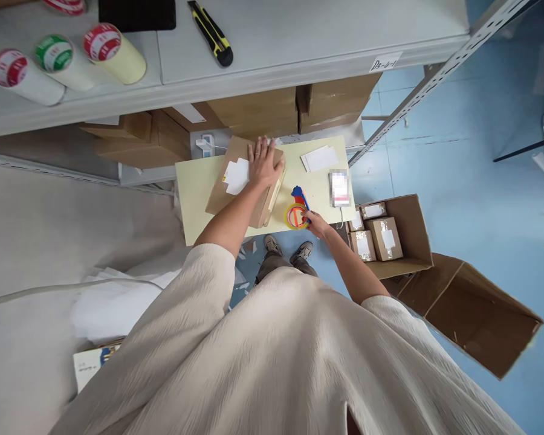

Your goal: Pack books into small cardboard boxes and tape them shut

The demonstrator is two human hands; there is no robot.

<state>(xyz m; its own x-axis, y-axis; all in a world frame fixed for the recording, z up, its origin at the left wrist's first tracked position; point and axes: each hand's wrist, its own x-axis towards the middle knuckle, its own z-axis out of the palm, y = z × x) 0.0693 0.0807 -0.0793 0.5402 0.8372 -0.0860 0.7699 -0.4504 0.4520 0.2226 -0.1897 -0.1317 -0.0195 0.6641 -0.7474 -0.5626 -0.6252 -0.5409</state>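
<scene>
My left hand [263, 164] lies flat with fingers stretched out on top of a brown cardboard box [223, 188]. A white label [237, 176] shows on the box beside my wrist. To the right of the box, my right hand [316, 224] grips a tape dispenser [299, 196] with blue and red parts and a yellow-rimmed roll. The dispenser is over the pale yellow table [194, 202], apart from the box. White paper slips [320, 158] and a phone [340, 188] with a cable lie near the table's right end.
A grey shelf [299, 36] above the table holds a utility knife [212, 33], a black flat object [137, 14] and several tape rolls [118, 54]. Large cartons [258, 112] fill the lower shelf. On the right floor stand an open carton [412, 229] with small boxes and another open carton [485, 314].
</scene>
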